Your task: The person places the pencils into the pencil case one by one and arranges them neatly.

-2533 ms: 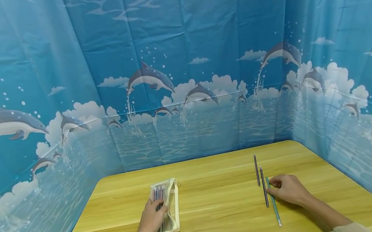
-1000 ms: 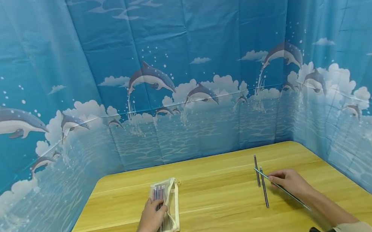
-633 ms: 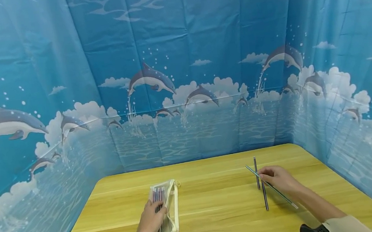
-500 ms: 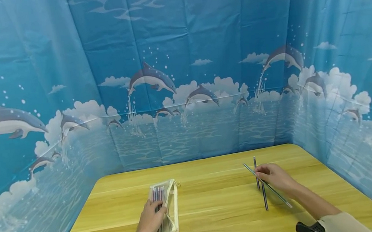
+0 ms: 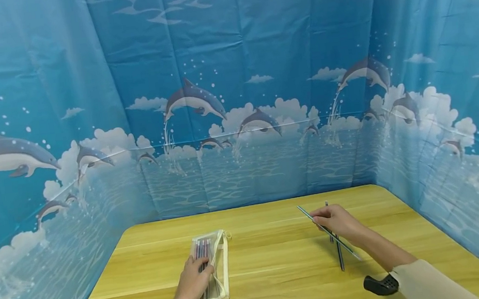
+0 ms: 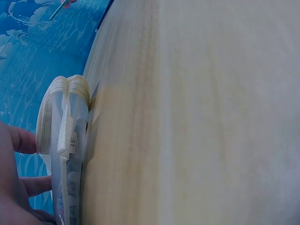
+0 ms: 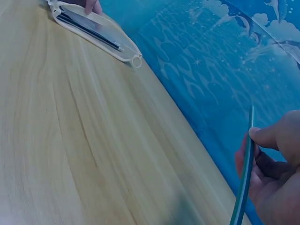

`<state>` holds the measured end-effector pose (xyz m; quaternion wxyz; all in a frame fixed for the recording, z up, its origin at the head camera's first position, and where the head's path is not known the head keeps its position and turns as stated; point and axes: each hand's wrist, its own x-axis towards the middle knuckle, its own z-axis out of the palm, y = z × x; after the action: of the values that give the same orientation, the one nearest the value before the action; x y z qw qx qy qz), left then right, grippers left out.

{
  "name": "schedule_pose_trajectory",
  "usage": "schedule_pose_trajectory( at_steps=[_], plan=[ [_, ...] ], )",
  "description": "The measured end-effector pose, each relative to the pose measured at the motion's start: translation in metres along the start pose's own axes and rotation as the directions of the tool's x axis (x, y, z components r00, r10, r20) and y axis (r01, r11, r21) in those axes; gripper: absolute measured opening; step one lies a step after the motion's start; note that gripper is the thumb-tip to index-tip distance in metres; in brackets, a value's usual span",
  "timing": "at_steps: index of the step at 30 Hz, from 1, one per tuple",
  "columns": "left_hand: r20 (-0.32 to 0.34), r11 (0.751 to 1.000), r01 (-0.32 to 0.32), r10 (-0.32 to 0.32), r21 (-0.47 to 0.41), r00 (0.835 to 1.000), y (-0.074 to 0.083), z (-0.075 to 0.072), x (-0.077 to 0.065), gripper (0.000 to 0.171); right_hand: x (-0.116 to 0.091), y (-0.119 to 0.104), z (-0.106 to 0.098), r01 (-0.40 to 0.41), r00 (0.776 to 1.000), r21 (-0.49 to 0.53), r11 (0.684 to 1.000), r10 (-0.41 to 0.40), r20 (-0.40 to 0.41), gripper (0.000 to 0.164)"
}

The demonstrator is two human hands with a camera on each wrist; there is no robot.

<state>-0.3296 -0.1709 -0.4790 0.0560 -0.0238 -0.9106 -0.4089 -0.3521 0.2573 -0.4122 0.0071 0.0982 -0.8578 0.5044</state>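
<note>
Shifted left, a slim teal pencil [image 7: 243, 187] now slants above the yellow wood-grain table [image 5: 275, 282], pinched by thumb and fingers of the right hand [image 5: 339, 223], nearer the translucent, cream-edged pouch [image 5: 225, 268]; only two slim dark pencils [image 5: 341, 260] lie loose. The left hand [image 5: 193, 278] rests bent fingers on the pouch; whether they pinch it, I cannot tell.

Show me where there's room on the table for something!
Biggest bare patch of table: the middle, between the pouch and the two dark pencils. There's also some left of the pouch, toward the dolphin curtain. It's crowded at the pouch, under the left hand, and around the dark pencils, where the right hand holds a green pencil above.
</note>
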Motion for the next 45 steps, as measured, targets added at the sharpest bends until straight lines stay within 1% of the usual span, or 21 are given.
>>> schedule_pose_trajectory(
  at_steps=[7, 14, 21, 23, 29, 34, 38, 41, 45],
  plan=[
    [-0.001, 1.000, -0.001, 0.001, -0.004, 1.000, 0.000, 0.000, -0.001, 0.053, 0.005, -0.011, 0.010, -0.020, 1.000, 0.088, 0.996, 0.018, 0.019, 0.027],
    [-0.001, 1.000, -0.003, 0.003, -0.005, 1.000, 0.000, -0.001, -0.002, 0.054, 0.013, -0.024, 0.026, -0.048, 0.998, 0.194, 0.980, 0.042, 0.036, 0.022],
    [0.005, 1.000, 0.003, -0.003, -0.004, 1.000, 0.001, -0.001, -0.003, 0.054, 0.022, -0.032, 0.041, -0.046, 0.998, 0.241, 0.970, 0.032, 0.059, 0.019],
    [0.007, 1.000, 0.003, -0.003, -0.006, 1.000, 0.001, -0.002, -0.003, 0.054, 0.024, -0.033, 0.044, -0.056, 0.998, 0.260, 0.964, 0.043, 0.054, 0.018],
    [0.014, 1.000, 0.002, -0.002, -0.013, 1.000, 0.001, -0.002, -0.001, 0.053, 0.028, -0.037, 0.053, -0.061, 0.996, 0.287, 0.956, 0.040, 0.078, 0.019],
    [0.019, 1.000, 0.003, -0.003, -0.013, 1.000, 0.002, 0.000, 0.000, 0.053, 0.029, -0.039, 0.059, -0.061, 0.996, 0.288, 0.956, 0.038, 0.086, 0.019],
    [0.007, 1.000, 0.003, -0.003, -0.007, 1.000, 0.001, 0.000, 0.000, 0.052, 0.030, -0.042, 0.064, -0.051, 0.995, 0.291, 0.955, 0.024, 0.094, 0.018],
    [0.008, 1.000, -0.003, 0.003, 0.001, 1.000, 0.001, 0.000, 0.000, 0.052, 0.032, -0.043, 0.069, -0.049, 0.994, 0.303, 0.952, 0.018, 0.104, 0.018],
    [0.008, 1.000, 0.004, -0.004, 0.007, 1.000, 0.001, 0.000, -0.001, 0.052, 0.035, -0.045, 0.076, -0.049, 0.993, 0.323, 0.945, 0.011, 0.118, 0.018]
  ],
)
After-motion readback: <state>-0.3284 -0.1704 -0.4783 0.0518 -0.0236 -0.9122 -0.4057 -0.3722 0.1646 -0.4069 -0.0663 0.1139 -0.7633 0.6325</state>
